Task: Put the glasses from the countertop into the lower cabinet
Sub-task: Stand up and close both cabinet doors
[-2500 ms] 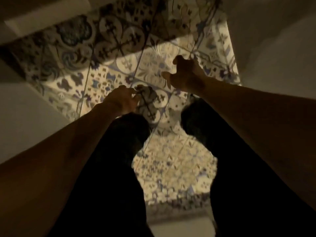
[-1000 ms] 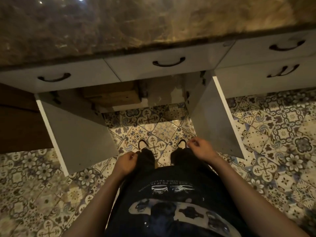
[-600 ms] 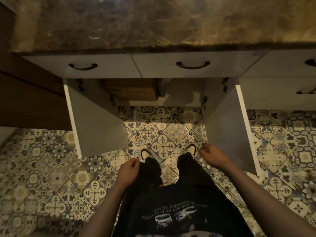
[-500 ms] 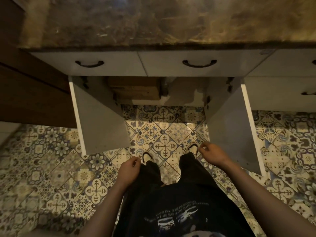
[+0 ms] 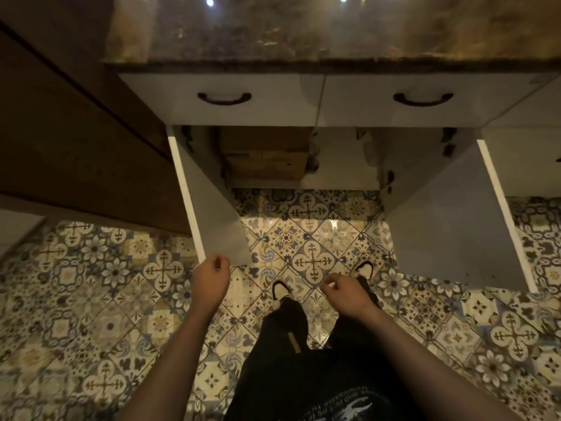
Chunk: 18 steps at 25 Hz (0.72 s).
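The lower cabinet (image 5: pixel 340 165) stands open below the brown stone countertop (image 5: pixel 303 31), with its left door (image 5: pixel 209 208) and right door (image 5: pixel 455 226) swung out toward me. No glasses show on the visible strip of countertop. My left hand (image 5: pixel 211 282) hangs just below the bottom corner of the left door, fingers loosely curled, holding nothing. My right hand (image 5: pixel 344 291) hovers over my right shoe, fingers loosely curled, also holding nothing. Inside the cabinet at the left sits a cardboard box (image 5: pixel 265 158).
Two drawers with dark handles, one on the left (image 5: pixel 224 98) and one on the right (image 5: pixel 423 99), sit above the cabinet. A dark wooden panel (image 5: pixel 76 141) juts out at the left. Patterned floor tiles (image 5: pixel 91 299) spread around my feet.
The view rose from the floor to the cabinet front and shifted right. My left hand moved up toward the left door's corner; my right hand drew in from the right door toward my feet.
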{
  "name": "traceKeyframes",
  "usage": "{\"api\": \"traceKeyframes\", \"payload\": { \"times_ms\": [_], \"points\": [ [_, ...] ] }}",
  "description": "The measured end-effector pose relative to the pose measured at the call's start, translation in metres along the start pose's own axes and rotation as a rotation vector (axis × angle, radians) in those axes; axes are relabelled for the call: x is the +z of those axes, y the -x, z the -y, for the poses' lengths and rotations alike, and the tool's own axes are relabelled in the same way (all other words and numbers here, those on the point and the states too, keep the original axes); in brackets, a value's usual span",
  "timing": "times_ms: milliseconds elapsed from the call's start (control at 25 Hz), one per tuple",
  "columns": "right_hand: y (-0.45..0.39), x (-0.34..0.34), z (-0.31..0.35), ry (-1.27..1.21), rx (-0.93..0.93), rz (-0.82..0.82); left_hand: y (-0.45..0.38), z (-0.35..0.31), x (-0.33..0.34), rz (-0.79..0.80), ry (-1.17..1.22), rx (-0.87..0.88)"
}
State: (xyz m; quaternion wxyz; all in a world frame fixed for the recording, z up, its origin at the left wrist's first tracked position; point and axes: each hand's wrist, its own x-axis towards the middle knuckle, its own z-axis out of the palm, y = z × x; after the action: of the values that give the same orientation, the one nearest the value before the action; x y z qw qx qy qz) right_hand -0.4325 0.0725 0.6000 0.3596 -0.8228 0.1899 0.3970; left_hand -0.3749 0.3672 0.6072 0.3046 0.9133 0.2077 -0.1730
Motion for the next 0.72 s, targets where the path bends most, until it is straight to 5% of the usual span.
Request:
{"api": "traceKeyframes", "payload": {
  "times_ms": [160, 440, 720],
  "points": [
    [0.001, 0.05, 0.071, 0.073, -0.142, 0.085, -0.044, 0.03, -0.037, -0.086, 0.016, -0.052],
    [-0.015, 0.088, 0.129, 0.29, -0.374, 0.093, -0.082, 0.054, -0.026, 0.164, 0.133, -0.166],
    [-0.051, 0.026, 0.104, 0.572, -0.395, -0.146, -0.093, 0.063, -0.007, 0.216, 0.151, -0.16]
  ]
}}
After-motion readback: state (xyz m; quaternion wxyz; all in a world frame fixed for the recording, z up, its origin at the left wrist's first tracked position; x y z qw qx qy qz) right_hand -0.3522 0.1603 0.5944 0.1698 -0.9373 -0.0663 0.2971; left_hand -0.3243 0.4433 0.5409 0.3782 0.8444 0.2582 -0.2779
